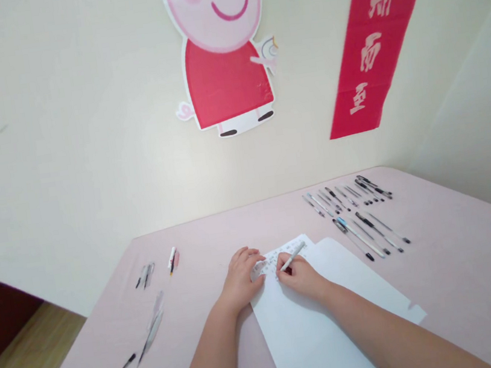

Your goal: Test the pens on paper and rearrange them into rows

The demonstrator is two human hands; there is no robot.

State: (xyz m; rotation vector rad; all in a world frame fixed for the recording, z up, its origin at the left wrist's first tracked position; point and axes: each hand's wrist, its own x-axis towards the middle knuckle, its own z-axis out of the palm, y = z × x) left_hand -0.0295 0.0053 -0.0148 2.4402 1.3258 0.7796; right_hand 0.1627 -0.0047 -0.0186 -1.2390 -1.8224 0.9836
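My right hand is closed around a white pen, its tip down on a sheet of white paper. Handwritten marks cover the upper part of that sheet; its lower part is blank. At the sheet's upper left edge lies my left hand, fingers stretched out and resting on the paper. A second white sheet shows from beneath, to the right. The pen's tip is hidden by my fingers.
Several pens lie in rows at the table's back right. On the left are dismantled pen parts, a small group of pen pieces and a white-and-red item. The pink table meets a wall bearing a pig cutout and red banner.
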